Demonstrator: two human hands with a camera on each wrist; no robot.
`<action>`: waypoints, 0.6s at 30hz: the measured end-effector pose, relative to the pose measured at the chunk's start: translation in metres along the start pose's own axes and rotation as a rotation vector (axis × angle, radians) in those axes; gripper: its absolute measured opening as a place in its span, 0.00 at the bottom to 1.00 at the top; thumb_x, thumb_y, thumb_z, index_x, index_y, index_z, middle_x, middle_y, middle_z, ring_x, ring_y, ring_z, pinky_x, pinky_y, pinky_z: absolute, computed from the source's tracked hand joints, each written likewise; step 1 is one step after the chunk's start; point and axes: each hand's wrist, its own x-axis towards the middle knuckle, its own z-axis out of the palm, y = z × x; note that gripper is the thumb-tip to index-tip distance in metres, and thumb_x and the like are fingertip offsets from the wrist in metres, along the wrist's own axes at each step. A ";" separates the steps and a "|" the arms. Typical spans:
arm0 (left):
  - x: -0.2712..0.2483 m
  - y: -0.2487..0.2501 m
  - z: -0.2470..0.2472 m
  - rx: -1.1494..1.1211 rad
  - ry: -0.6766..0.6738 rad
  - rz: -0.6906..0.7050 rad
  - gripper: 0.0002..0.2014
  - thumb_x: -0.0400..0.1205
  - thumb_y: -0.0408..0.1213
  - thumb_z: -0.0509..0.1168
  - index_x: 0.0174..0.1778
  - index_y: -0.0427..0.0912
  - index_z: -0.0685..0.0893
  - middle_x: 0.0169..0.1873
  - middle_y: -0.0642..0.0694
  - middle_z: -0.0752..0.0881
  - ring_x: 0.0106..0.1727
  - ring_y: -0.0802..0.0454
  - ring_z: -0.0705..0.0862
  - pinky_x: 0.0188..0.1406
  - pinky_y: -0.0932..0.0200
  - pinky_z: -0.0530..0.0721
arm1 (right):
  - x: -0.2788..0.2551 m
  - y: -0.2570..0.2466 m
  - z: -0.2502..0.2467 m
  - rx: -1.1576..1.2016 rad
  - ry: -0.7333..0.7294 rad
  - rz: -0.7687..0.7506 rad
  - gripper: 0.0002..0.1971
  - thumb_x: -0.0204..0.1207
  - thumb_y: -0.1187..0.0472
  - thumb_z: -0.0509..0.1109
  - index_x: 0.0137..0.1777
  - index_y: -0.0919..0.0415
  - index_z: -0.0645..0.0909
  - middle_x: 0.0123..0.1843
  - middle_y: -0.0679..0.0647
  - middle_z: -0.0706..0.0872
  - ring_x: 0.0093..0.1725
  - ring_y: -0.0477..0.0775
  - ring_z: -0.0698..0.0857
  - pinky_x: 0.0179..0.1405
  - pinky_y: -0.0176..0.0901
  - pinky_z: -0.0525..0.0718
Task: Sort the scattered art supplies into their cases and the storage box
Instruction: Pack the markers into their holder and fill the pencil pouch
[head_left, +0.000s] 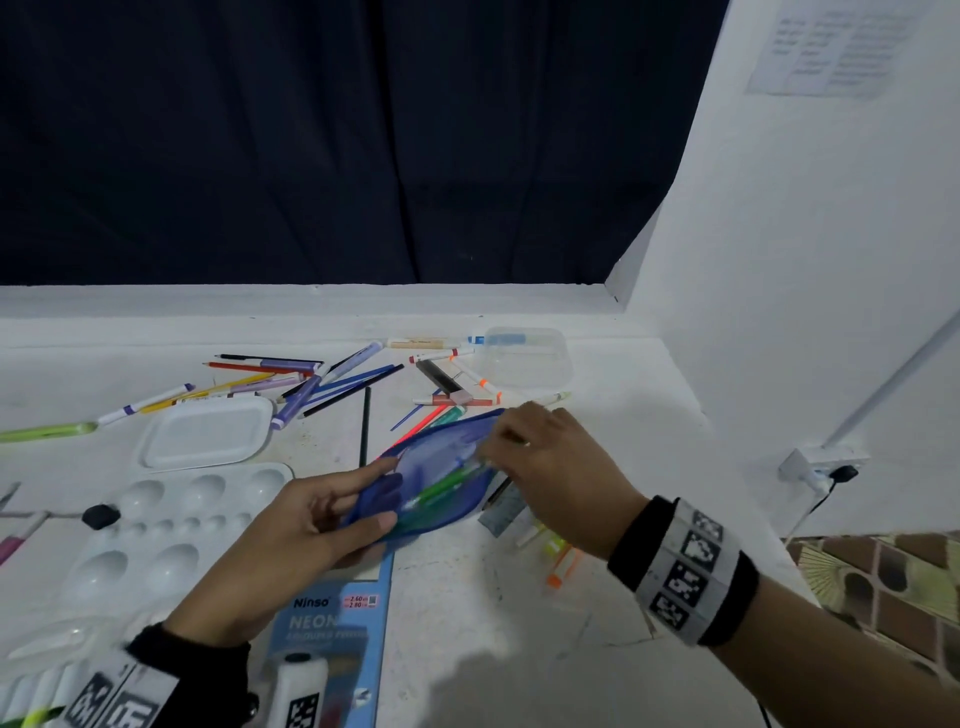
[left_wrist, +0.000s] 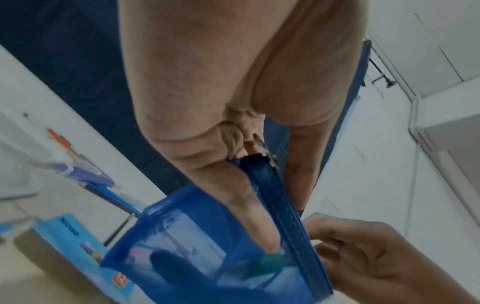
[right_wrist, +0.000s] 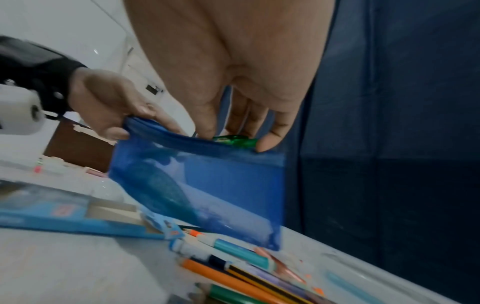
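Blue pouch (head_left: 431, 483): translucent mesh, zip open, held tilted above the white surface (head_left: 467, 613); its near end is gripped by the left hand (head_left: 311, 525), thumb on top, fingers beneath; at its mouth the right hand (head_left: 545, 467) is curled round a green marker (right_wrist: 235, 140), whose body lies partly inside the pouch; a green pen (head_left: 441, 486) is seen through the mesh. Behind the pouch: scattered pencils and markers (head_left: 311, 379); a clear box (head_left: 524, 358), well apart, at the far right. Left of the pouch: a white lid (head_left: 208, 431) and a white palette (head_left: 171, 525). Under the pouch's near end: a blue "NEON" pack (head_left: 332, 623). Right of the pouch, under the right hand: a ruler (head_left: 501, 512) and highlighters (head_left: 558, 561).
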 end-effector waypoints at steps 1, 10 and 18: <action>-0.002 0.001 0.002 -0.028 -0.022 -0.006 0.24 0.79 0.24 0.70 0.69 0.51 0.84 0.57 0.49 0.92 0.61 0.53 0.89 0.50 0.62 0.89 | 0.001 -0.009 0.002 0.013 0.002 -0.058 0.14 0.71 0.70 0.73 0.54 0.55 0.85 0.49 0.54 0.84 0.49 0.59 0.82 0.45 0.51 0.81; -0.010 0.001 -0.014 -0.106 0.073 -0.007 0.24 0.79 0.24 0.69 0.70 0.47 0.84 0.59 0.47 0.91 0.62 0.48 0.89 0.58 0.51 0.88 | 0.001 -0.007 -0.020 0.470 0.285 0.188 0.08 0.82 0.69 0.67 0.55 0.60 0.87 0.50 0.50 0.86 0.51 0.47 0.85 0.54 0.36 0.80; -0.018 -0.007 -0.026 -0.121 0.138 -0.016 0.23 0.80 0.24 0.68 0.71 0.47 0.83 0.58 0.48 0.92 0.60 0.51 0.90 0.55 0.56 0.89 | -0.036 0.026 0.005 -0.032 -0.493 0.504 0.09 0.82 0.45 0.61 0.54 0.45 0.80 0.53 0.43 0.82 0.57 0.52 0.78 0.54 0.50 0.73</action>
